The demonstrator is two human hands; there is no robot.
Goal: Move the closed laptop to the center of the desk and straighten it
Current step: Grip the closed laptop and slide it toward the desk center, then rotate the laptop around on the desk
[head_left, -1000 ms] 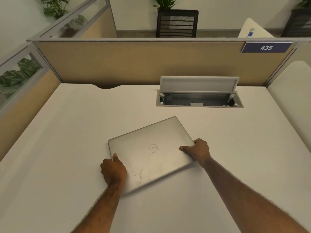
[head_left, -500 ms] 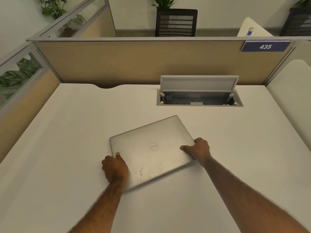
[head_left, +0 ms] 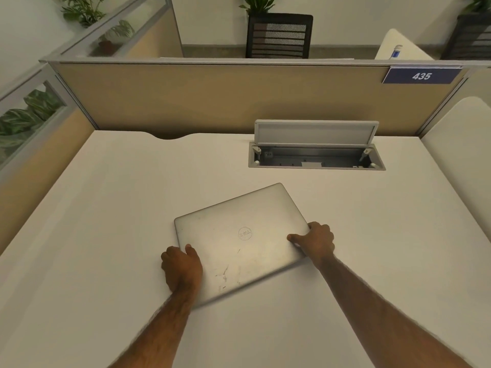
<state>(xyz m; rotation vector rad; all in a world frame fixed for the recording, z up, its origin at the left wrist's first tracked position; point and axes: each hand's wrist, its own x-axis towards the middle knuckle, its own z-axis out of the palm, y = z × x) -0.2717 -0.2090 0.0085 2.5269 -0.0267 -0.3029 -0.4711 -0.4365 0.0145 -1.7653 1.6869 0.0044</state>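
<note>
A closed silver laptop (head_left: 239,240) lies on the white desk (head_left: 106,235), near the middle, turned so its far corner points up and to the right. Its lid carries a round logo and some scratches. My left hand (head_left: 182,268) grips the laptop's near-left edge, thumb on the lid. On the right edge my right hand (head_left: 314,240) holds the laptop, thumb lying on top and fingers curled under. The near edge looks slightly raised off the desk, with a shadow beneath it.
An open cable box (head_left: 316,156) with its grey lid up is sunk into the desk behind the laptop. Tan partition walls (head_left: 212,99) close the back and left. A curved cutout (head_left: 172,135) notches the back edge. A white panel (head_left: 459,166) stands at the right.
The laptop has shifted slightly to the right and away from me, both hands moving with it. Its tilt looks about the same.
</note>
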